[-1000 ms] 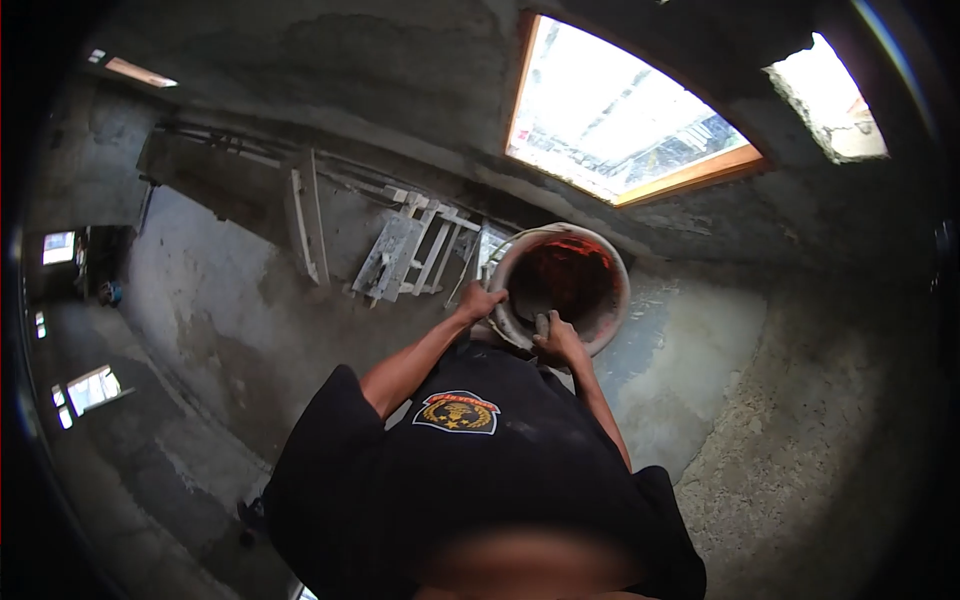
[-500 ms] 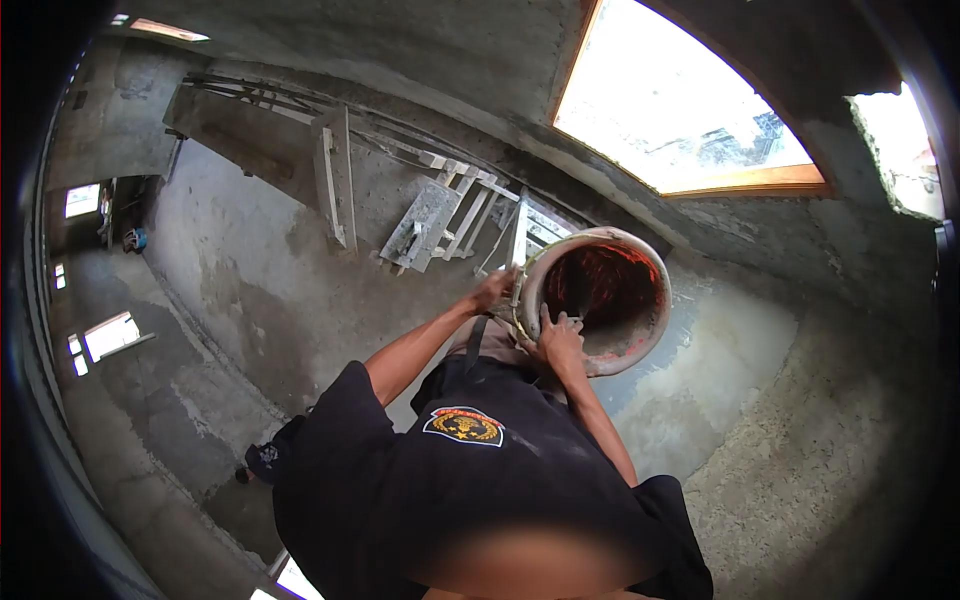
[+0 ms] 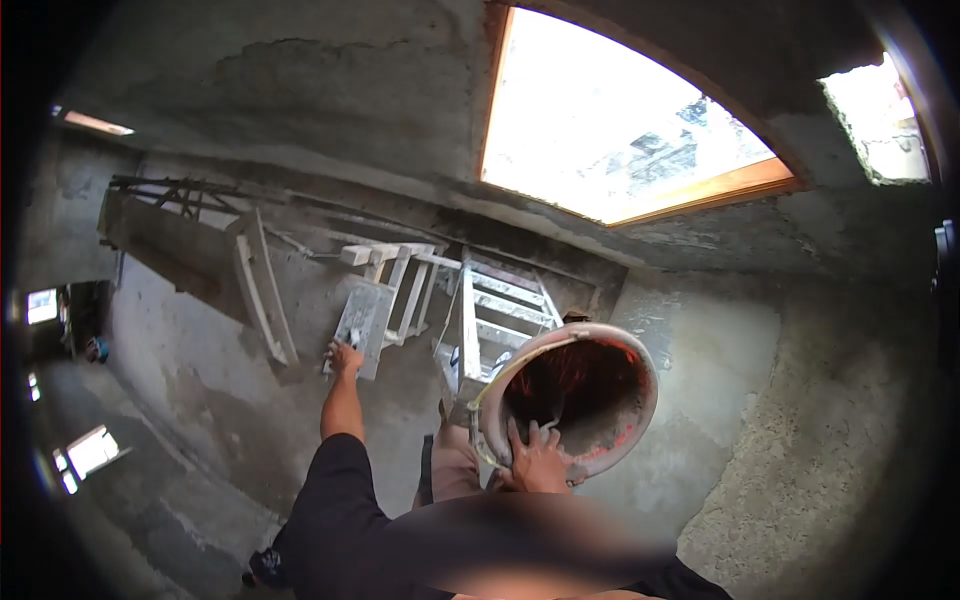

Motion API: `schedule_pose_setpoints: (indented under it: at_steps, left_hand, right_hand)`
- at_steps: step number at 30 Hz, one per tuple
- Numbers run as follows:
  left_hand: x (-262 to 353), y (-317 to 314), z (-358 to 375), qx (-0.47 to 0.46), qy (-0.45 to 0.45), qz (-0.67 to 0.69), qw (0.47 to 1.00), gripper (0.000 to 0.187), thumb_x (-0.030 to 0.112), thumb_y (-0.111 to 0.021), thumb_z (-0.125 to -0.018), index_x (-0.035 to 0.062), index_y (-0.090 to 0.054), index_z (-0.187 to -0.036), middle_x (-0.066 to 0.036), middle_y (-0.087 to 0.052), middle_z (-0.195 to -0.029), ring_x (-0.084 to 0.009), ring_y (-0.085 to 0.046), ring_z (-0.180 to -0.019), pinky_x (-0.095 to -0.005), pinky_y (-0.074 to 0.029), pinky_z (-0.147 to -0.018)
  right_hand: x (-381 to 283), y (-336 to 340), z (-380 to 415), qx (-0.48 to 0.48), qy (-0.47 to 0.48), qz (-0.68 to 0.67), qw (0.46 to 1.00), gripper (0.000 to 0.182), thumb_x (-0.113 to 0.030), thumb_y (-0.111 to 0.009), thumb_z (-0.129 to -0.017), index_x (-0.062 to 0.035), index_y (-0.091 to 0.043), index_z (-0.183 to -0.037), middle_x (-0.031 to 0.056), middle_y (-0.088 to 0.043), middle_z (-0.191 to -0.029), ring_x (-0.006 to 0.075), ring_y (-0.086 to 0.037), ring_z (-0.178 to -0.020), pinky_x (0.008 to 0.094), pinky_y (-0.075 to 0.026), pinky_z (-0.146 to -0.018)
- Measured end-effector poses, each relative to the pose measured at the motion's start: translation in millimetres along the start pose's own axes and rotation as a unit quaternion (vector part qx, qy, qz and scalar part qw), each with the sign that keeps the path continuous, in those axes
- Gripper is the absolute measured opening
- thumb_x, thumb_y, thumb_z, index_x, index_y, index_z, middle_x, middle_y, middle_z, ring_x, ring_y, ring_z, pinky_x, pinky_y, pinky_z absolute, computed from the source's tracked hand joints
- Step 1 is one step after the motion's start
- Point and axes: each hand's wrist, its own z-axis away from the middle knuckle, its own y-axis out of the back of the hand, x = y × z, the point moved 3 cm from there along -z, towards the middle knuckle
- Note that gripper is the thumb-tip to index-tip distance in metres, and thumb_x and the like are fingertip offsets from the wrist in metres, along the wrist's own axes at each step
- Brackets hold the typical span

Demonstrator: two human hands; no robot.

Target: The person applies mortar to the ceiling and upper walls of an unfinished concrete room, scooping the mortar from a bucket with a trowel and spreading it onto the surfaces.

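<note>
My left hand (image 3: 345,357) is stretched out to the lower end of a mortar-stained board (image 3: 368,312), by a small tool lying on it. Its fingers look apart, and whether they touch the tool is unclear. My right hand (image 3: 538,462) is hooked over the near rim of a large round bucket (image 3: 648,410). The bucket is tilted, its mouth facing up toward me, with a dark reddish inside and a pale, dirty rim.
A wooden ladder-like frame (image 3: 467,320) stands just behind the bucket. Wooden trestles (image 3: 400,290) and a long plank (image 3: 180,240) lie along the wall. A wood-framed window (image 3: 620,120) is above, with rough concrete floor (image 3: 740,490) at the right.
My left hand has let go of the bucket's side and moved left to the board. The bucket now appears lower in view, with my right hand still on its rim.
</note>
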Motion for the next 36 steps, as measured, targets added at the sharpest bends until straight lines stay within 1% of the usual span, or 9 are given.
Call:
schedule_pose_setpoints:
  at_steps: [5, 8, 9, 17, 18, 19, 22, 26, 36]
  left_hand:
    - [-14.5, -52.1, -46.9, -0.072, -0.052, 0.043, 0.995, 0.061, 0.025, -0.054, -0.077, 0.005, -0.033, -0.13, -0.018, -0.038, -0.131, -0.0386, -0.034, -0.122, -0.047, -0.028, -0.101]
    - [-13.4, -52.7, -44.8, 0.004, -0.022, -0.01, 1.0, 0.06, 0.03, -0.058, -0.077, 0.0036, -0.038, -0.127, -0.019, -0.046, -0.124, -0.0367, -0.043, -0.115, -0.0455, -0.034, -0.097]
    - [-7.3, -39.6, -32.7, -0.013, -0.016, 0.027, 0.999, 0.061, 0.031, -0.059, -0.077, 0.003, -0.038, -0.127, -0.02, -0.048, -0.122, -0.0363, -0.046, -0.112, -0.0452, -0.036, -0.095]
    - [-18.8, -61.9, -19.5, 0.11, -0.113, 0.068, 0.985, 0.054, 0.025, -0.055, -0.082, -0.0012, -0.036, -0.126, -0.024, -0.047, -0.119, -0.0391, -0.046, -0.109, -0.0452, -0.036, -0.093]
    - [-20.7, -59.2, -10.0, 0.15, -0.135, 0.09, 0.975, 0.052, 0.024, -0.053, -0.084, -0.0019, -0.036, -0.126, -0.025, -0.045, -0.12, -0.0395, -0.045, -0.109, -0.0448, -0.036, -0.093]
    - [-22.5, -57.5, -0.2, 0.14, -0.141, 0.094, 0.976, 0.052, 0.024, -0.051, -0.086, -0.0034, -0.034, -0.126, -0.027, -0.04, -0.125, -0.0401, -0.041, -0.113, -0.044, -0.033, -0.094]
    - [-24.4, -44.4, 40.0, 0.066, -0.111, 0.203, 0.971, 0.054, 0.027, -0.05, -0.086, -0.004, -0.033, -0.127, -0.028, -0.036, -0.127, -0.04, -0.037, -0.116, -0.0431, -0.031, -0.096]
    - [-42.1, -62.6, 66.4, 0.078, -0.115, 0.229, 0.963, 0.058, 0.031, -0.05, -0.087, -0.0043, -0.03, -0.128, -0.027, -0.035, -0.128, -0.0405, -0.035, -0.118, -0.043, -0.029, -0.098]
    - [-25.7, -22.2, 172.2, 0.022, -0.084, 0.228, 0.97, 0.065, 0.039, -0.048, -0.087, -0.0044, -0.027, -0.13, -0.027, -0.035, -0.129, -0.0404, -0.035, -0.118, -0.0448, -0.03, -0.097]
  right_hand:
    - [-1.2, 3.5, 0.4, 0.009, 0.021, 0.03, 0.999, 0.085, -0.044, -0.067, -0.065, -0.0092, -0.03, -0.133, 0.0291, -0.038, -0.123, 0.0503, -0.042, -0.101, 0.0525, -0.04, -0.083]
    - [-4.1, 11.0, 1.4, -0.008, 0.009, 0.034, 0.999, 0.084, -0.044, -0.067, -0.065, -0.0095, -0.031, -0.133, 0.0257, -0.039, -0.125, 0.0493, -0.042, -0.101, 0.0528, -0.041, -0.082]
    - [-2.2, 6.6, 1.6, 0.057, 0.033, 0.045, 0.997, 0.081, -0.046, -0.067, -0.064, -0.0102, -0.037, -0.13, 0.0254, -0.048, -0.113, 0.0474, -0.046, -0.095, 0.0529, -0.046, -0.068]
    - [6.0, -4.4, -0.9, 0.008, 0.061, 0.026, 0.998, 0.082, -0.049, -0.064, -0.066, -0.0103, -0.035, -0.132, 0.019, -0.057, -0.098, 0.0472, -0.046, -0.094, 0.0535, -0.047, -0.066]
    - [9.0, -6.0, -1.1, 0.006, 0.068, 0.016, 0.998, 0.083, -0.05, -0.063, -0.067, -0.0088, -0.032, -0.132, 0.0194, -0.056, -0.101, 0.0473, -0.047, -0.094, 0.0548, -0.041, -0.076]
    - [11.7, -8.9, -0.7, 0.005, 0.075, 0.005, 0.997, 0.084, -0.05, -0.061, -0.069, -0.0073, -0.03, -0.133, 0.0199, -0.056, -0.104, 0.0474, -0.048, -0.095, 0.056, -0.036, -0.086]
    - [16.7, -17.9, 1.6, 0.043, 0.097, -0.001, 0.994, 0.08, -0.052, -0.062, -0.068, -0.0093, -0.036, -0.131, 0.0176, -0.058, -0.102, 0.0514, -0.043, -0.1, 0.0586, -0.042, -0.074]
    - [20.7, -29.9, 4.7, 0.03, 0.097, -0.005, 0.995, 0.08, -0.058, -0.059, -0.067, -0.0087, -0.041, -0.127, 0.0214, -0.056, -0.105, 0.0529, -0.041, -0.102, 0.0612, -0.036, -0.082]
    - [3.5, -1.4, 41.4, 0.063, 0.18, 0.054, 0.98, 0.041, -0.017, -0.042, -0.081, -0.0016, -0.046, -0.119, 0.0232, -0.058, -0.084, 0.0541, -0.047, -0.097, 0.0659, -0.038, -0.078]
